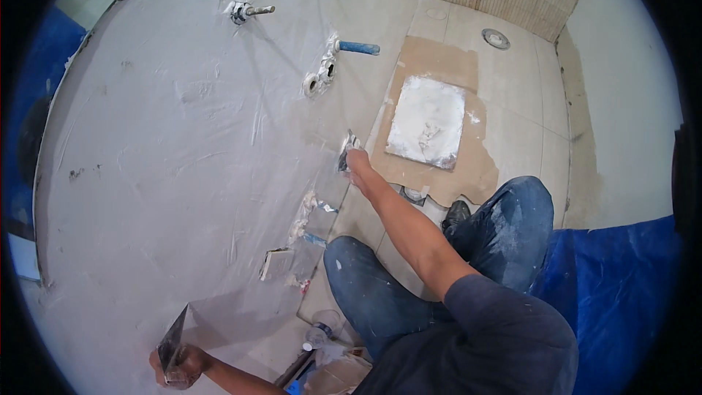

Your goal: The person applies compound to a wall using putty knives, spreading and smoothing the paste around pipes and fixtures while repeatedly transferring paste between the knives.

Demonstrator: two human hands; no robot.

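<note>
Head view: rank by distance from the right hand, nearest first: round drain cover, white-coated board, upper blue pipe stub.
From the right hand:
1. White-coated board: just to its right, on brown paper.
2. Upper blue pipe stub: ahead, sticking out from the wall.
3. Round drain cover: ahead and right, far along the floor.

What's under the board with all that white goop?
Brown paper or cardboard sticks out around the board, on the tiled floor. Whatever is directly beneath the board is covered.
</note>
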